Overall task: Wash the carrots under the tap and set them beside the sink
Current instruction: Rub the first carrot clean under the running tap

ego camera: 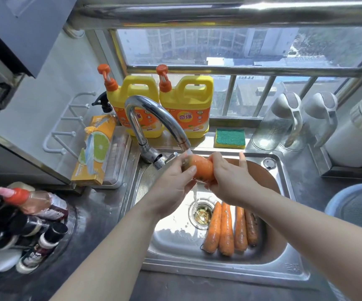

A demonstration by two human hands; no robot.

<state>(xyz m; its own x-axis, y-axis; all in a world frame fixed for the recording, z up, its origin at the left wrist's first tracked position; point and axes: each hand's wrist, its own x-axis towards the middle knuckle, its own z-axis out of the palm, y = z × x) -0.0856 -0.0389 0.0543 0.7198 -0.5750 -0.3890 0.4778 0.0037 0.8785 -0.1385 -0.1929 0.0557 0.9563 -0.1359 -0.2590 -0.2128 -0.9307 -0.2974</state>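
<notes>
Both hands hold one orange carrot under the running chrome tap. My left hand grips its left end; my right hand wraps its right part, with the index finger sticking out. Water streams off the carrot down to the drain. Several more carrots lie side by side on the floor of the steel sink, right of the drain and below my right forearm.
Two yellow detergent jugs and a green-yellow sponge stand behind the sink. An orange box sits at the left, bottles at the near left, clear jugs and a colander at the right.
</notes>
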